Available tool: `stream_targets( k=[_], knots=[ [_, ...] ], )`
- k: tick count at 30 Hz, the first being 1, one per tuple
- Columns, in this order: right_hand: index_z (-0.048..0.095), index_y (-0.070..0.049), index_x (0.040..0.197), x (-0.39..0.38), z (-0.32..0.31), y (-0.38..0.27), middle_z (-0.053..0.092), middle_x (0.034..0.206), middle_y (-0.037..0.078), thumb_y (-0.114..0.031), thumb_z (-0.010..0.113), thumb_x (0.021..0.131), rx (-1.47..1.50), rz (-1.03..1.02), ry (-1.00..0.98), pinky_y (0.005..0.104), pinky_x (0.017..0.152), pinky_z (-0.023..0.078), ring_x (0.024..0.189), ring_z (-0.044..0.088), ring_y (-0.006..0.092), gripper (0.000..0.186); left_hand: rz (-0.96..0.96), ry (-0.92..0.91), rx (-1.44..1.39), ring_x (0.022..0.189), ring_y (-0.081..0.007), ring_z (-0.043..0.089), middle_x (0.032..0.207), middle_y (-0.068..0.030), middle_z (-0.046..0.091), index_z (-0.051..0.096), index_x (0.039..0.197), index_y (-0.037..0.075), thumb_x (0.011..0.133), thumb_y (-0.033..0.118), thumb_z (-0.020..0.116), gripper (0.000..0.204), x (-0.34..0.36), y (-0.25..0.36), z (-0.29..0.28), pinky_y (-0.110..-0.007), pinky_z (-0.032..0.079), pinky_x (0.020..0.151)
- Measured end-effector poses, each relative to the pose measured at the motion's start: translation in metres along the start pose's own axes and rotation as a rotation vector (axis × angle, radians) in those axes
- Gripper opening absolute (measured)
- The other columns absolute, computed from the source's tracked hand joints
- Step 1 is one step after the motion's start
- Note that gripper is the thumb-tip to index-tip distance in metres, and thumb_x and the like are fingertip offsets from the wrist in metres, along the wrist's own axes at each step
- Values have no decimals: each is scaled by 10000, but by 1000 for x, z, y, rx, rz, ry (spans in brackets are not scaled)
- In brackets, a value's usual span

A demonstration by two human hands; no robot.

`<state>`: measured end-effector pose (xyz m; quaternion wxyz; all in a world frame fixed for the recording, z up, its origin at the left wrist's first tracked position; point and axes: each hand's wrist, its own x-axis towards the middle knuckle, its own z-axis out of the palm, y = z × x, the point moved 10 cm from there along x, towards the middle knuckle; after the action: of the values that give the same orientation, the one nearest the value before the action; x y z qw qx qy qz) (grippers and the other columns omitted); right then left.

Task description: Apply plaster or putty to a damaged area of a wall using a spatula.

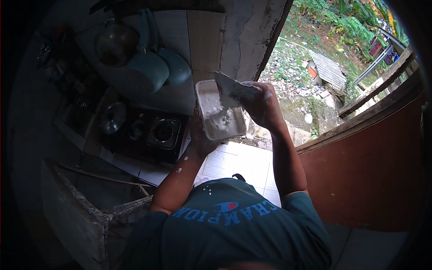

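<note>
A rectangular pale plastic container (211, 128) with white paste inside is held by my left hand (199, 135), whose fingers are mostly hidden behind it. My right hand (265, 105) grips a flat, paste-smeared scraper blade (229, 87) that is tilted over the container's upper right part. Flecks of white paste dot my left forearm and the fingers of my right hand.
A gas stove (164, 135) with a round lid (112, 118) stands at left, below hanging pans (148, 72). A worn metal-edged cabinet (74, 193) is lower left. A reddish-brown door panel (360, 166) is at right, beside an opening onto a littered slope (297, 58).
</note>
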<state>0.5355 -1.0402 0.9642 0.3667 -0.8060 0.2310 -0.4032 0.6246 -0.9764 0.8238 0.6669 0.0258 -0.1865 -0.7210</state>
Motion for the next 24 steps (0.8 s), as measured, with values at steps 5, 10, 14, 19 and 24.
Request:
stream_targets(
  k=[5, 10, 14, 19, 24],
  knots=[
    [679, 16, 891, 7, 16, -6, 669, 786, 186, -21, 656, 798, -421, -117, -65, 356, 630, 519, 689, 657, 307, 103, 47, 17, 98, 1277, -258, 455, 1373, -134, 439, 333, 1433, 93, 952, 570, 394, 681, -1, 4, 14, -457, 404, 1056],
    [646, 8, 805, -11, 22, -2, 611, 702, 206, -70, 645, 788, -419, -10, -84, 408, 577, 480, 629, 586, 388, 80, 270, -168, 437, 1197, -222, 529, 1332, -140, 473, 357, 1399, 58, 943, 313, 562, 561, -5, 14, 36, -396, 498, 961],
    [695, 5, 862, -23, 14, 18, 659, 754, 213, -82, 672, 779, -431, 122, -125, 414, 660, 523, 720, 656, 377, 122, 141, 10, 219, 1160, -208, 556, 1292, -128, 505, 380, 1363, 33, 842, 87, 680, 603, 0, 6, 15, -359, 510, 939],
    [734, -39, 959, 3, 9, 21, 723, 842, 139, -102, 736, 757, -254, 158, -172, 327, 680, 533, 740, 699, 209, 211, 177, -84, 265, 1176, -202, 546, 1295, -125, 499, 393, 1357, 35, 839, 74, 681, 594, 2, 10, 43, -345, 503, 948],
    [726, -55, 967, 38, 6, 10, 707, 870, 138, -79, 675, 808, -393, -40, -132, 359, 698, 533, 765, 682, 285, 169, -30, 56, -4, 1214, -279, 525, 1303, -137, 530, 427, 1388, 100, 970, 568, 367, 630, 7, -8, 7, -486, 405, 1049]
  ],
)
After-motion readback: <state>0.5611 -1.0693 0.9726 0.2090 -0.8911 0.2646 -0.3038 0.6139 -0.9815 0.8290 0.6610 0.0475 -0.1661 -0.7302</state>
